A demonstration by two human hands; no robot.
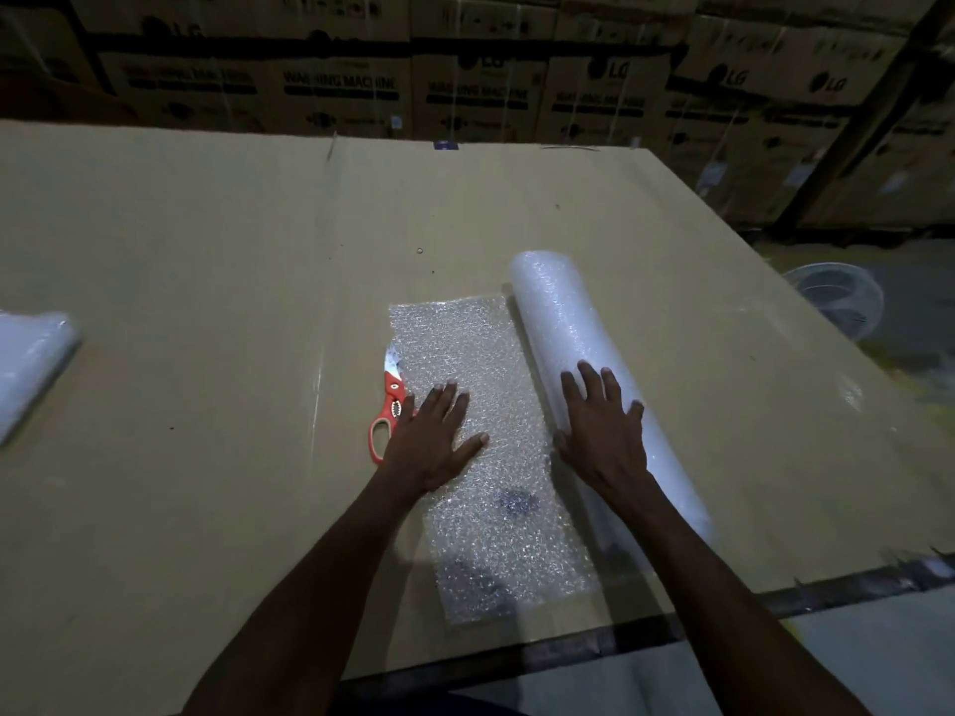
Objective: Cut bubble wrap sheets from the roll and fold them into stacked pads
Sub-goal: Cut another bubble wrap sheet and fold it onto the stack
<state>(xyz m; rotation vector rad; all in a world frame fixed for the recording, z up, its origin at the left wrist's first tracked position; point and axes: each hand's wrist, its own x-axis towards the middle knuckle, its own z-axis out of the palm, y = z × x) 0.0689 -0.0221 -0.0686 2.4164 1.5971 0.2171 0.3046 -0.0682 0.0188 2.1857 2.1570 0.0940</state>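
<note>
A roll of bubble wrap [563, 323] lies on the cardboard-covered table [206, 250], running from the near edge toward the middle. A strip of unrolled bubble wrap [486, 364] stretches flat to the left of the roll. My right hand [604, 426] rests flat on top of the roll with fingers spread. My left hand [434, 436] presses flat on the left side of the unrolled sheet. Orange-handled scissors [388, 405] lie right beside the sheet's left edge, partly under my left hand.
A pale stack of folded bubble wrap [31, 364] sits at the table's far left edge. Stacked cardboard cartons [465, 69] form a wall behind the table. A white fan [837, 297] stands on the floor at the right. The table's near edge [568, 648] runs below my forearms.
</note>
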